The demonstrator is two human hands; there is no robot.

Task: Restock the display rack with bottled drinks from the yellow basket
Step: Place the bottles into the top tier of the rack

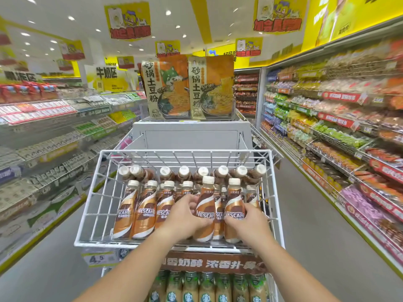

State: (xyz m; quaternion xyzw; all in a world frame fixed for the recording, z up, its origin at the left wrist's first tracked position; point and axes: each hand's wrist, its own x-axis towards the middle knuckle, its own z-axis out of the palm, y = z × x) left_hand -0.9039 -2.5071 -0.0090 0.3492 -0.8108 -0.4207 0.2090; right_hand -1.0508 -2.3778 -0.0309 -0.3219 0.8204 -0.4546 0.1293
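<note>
Two bare hands reach into the white wire rack (87,194), each wrapped around a brown Nescafe bottle in the front row. The left hand (185,216) grips the left bottle (205,211), fingers curled behind it; the right hand (248,221) clasps the right bottle (234,211) from its right side. Both bottles stand upright, a little higher than their neighbours, with a third bottle (218,216) squeezed between them. Three more upright bottles (144,211) fill the front row to the left, just beside the left hand. A back row of bottles (192,173) leans against the rear wires. Below the rack, green-labelled Starbucks bottles (207,288) line the lower tier under a brown banner (218,262). Noodle packs (187,86) top the stand behind, and stocked shelves (340,118) flank both aisles. The yellow basket is out of view
</note>
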